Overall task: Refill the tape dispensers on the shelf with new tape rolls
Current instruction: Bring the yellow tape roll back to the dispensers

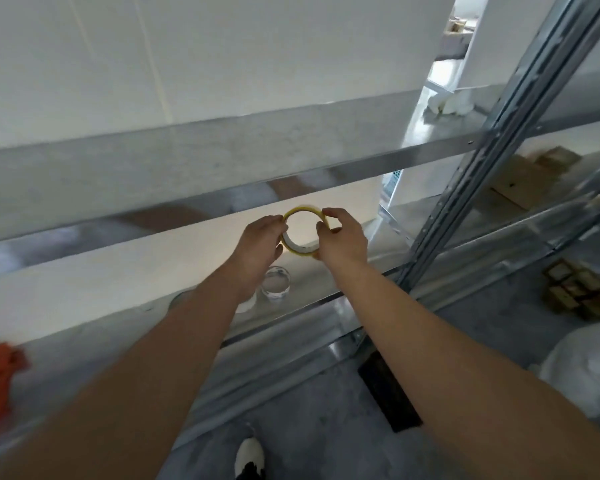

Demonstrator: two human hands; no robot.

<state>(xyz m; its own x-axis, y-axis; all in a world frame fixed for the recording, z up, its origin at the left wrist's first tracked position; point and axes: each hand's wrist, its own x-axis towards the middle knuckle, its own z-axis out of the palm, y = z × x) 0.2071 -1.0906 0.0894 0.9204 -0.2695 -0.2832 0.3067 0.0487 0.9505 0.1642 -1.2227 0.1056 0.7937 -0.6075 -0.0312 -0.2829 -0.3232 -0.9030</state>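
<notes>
Above the shelf (284,323), just beyond a clear roll (276,282) resting on it, your left hand (260,251) and right hand (343,244) hold the yellow tape roll (297,249), hole toward you, probably to find its free end. Each grip is narrowed to a pinch, on opposite sides of the rim.
</notes>
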